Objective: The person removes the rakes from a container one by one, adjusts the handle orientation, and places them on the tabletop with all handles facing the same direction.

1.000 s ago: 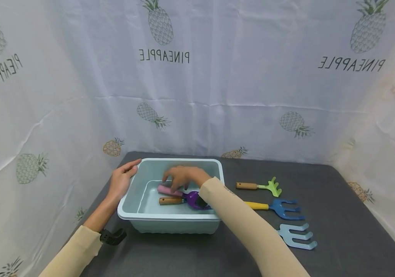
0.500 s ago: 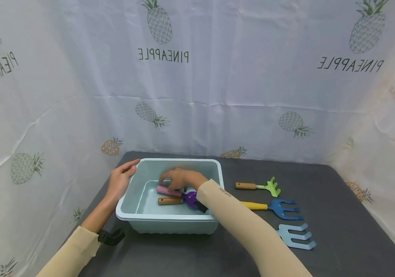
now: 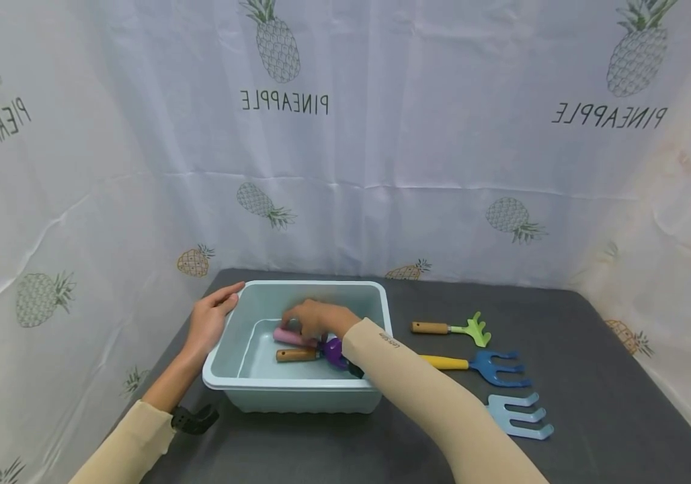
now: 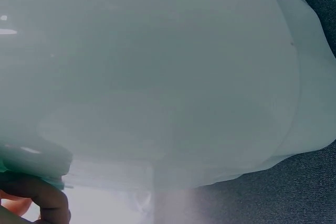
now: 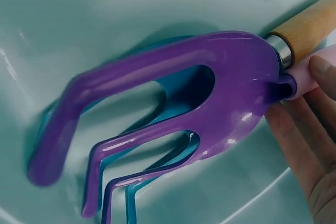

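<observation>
A pale blue-green plastic basin (image 3: 291, 384) stands on the dark table, and my left hand (image 3: 209, 323) grips its left rim. The left wrist view shows mostly the basin's outer wall (image 4: 168, 87), with curled fingers (image 4: 50, 198) at the rim. Reaching inside, my right hand (image 3: 319, 317) pinches the pink handle (image 3: 291, 337) of a purple hand rake (image 5: 241, 82), thumb on one side and fingers on the other. Beneath its tines lies a blue hand rake (image 5: 178, 88). A wooden handle (image 5: 304, 30) lies beside the pink one. My right forearm hides part of the basin's right side.
To the basin's right lie a green hand rake (image 3: 476, 329) with a wooden handle, a blue hand fork (image 3: 493, 370) with a yellow handle, and a light blue hand rake (image 3: 517, 417) partly behind my right sleeve. A pineapple-print curtain (image 3: 345, 148) surrounds the table.
My right hand has lowered onto the pink handle, and its fingers have closed around it. The left hand keeps its place on the basin rim.
</observation>
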